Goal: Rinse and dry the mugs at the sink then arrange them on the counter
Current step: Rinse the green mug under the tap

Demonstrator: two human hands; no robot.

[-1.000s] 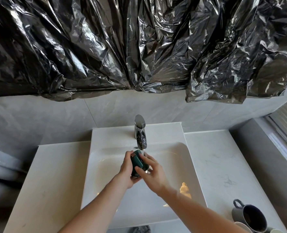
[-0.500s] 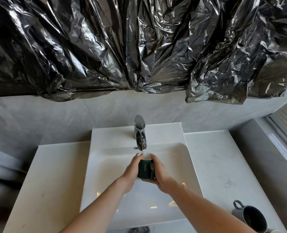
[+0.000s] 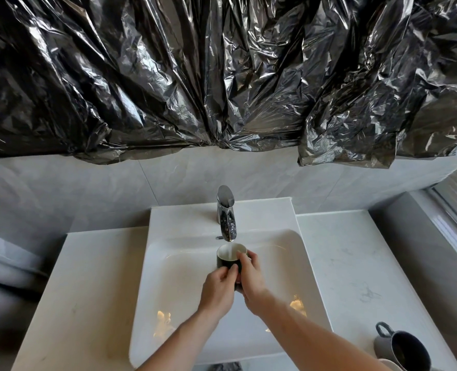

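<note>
A dark green mug [image 3: 226,259] with a white inside stands upright under the chrome faucet [image 3: 226,212], over the white sink [image 3: 297,277]. A thin stream of water runs into its mouth. My left hand [image 3: 219,290] grips the mug's near side, and my right hand [image 3: 251,279] wraps around its right side with fingers near the rim. Both hands hide the mug's lower part and handle.
A grey mug [image 3: 401,349] with a dark inside sits on the right counter [image 3: 355,263] at the bottom right corner, next to a pale rim [image 3: 389,365]. The left counter [image 3: 88,277] flanks the sink. Crumpled black plastic sheeting [image 3: 222,76] covers the wall above.
The mug went from lying tilted between my hands to standing upright with its mouth under the faucet, and water now runs into it. My hands shifted lower around its body.
</note>
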